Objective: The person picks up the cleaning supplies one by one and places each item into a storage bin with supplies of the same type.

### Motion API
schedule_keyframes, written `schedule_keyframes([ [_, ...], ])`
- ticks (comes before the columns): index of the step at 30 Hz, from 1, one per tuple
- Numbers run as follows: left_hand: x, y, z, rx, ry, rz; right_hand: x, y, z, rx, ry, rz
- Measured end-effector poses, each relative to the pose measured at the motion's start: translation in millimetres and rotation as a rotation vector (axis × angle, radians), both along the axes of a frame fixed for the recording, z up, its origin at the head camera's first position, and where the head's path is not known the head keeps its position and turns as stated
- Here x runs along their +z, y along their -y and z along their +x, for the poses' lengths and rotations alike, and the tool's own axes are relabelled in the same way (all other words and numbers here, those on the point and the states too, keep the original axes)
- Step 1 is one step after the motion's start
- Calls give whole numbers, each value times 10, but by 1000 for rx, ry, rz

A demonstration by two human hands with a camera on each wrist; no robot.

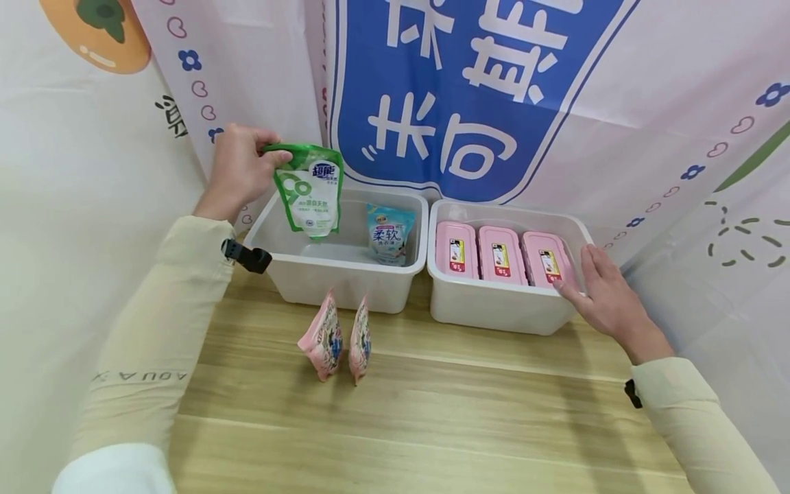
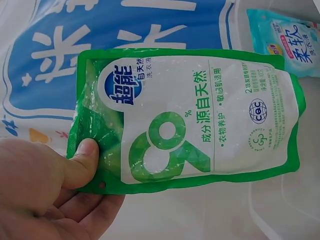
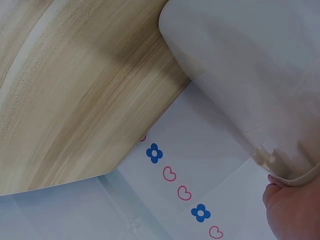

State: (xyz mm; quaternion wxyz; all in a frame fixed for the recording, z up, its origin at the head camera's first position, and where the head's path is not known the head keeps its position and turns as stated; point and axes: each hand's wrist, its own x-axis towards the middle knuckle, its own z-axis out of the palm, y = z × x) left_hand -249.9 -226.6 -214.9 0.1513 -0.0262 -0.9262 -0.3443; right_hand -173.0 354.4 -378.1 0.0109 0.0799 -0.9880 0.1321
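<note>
My left hand (image 1: 245, 165) pinches a green-and-white laundry detergent pouch (image 1: 310, 195) by its top corner. The pouch hangs over the left white bin (image 1: 336, 274), its printed front facing me. In the left wrist view, the thumb of my left hand (image 2: 55, 185) presses the front of the pouch (image 2: 200, 120), fingers behind it. Inside that bin a blue detergent pouch (image 1: 389, 233) leans at the right end. My right hand (image 1: 607, 295) rests on the right corner of the right white bin (image 1: 494, 305), fingers straight, thumb at the rim. The right wrist view shows only part of my right hand (image 3: 295, 212).
Three pink lidded boxes (image 1: 501, 255) stand side by side in the right bin. Two pink pouches (image 1: 324, 337) stand upright on the wooden table (image 1: 432, 418) before the left bin. A printed curtain (image 1: 648, 82) hangs behind the bins.
</note>
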Motion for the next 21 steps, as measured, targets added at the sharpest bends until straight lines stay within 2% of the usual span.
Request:
schedule_keyframes([
  [12, -135, -53, -270, 16, 24, 34, -29, -46, -5, -4, -5, -10],
  [21, -238, -106, -422, 23, 56, 57, -28, -31, -24, 2, -30, -4],
])
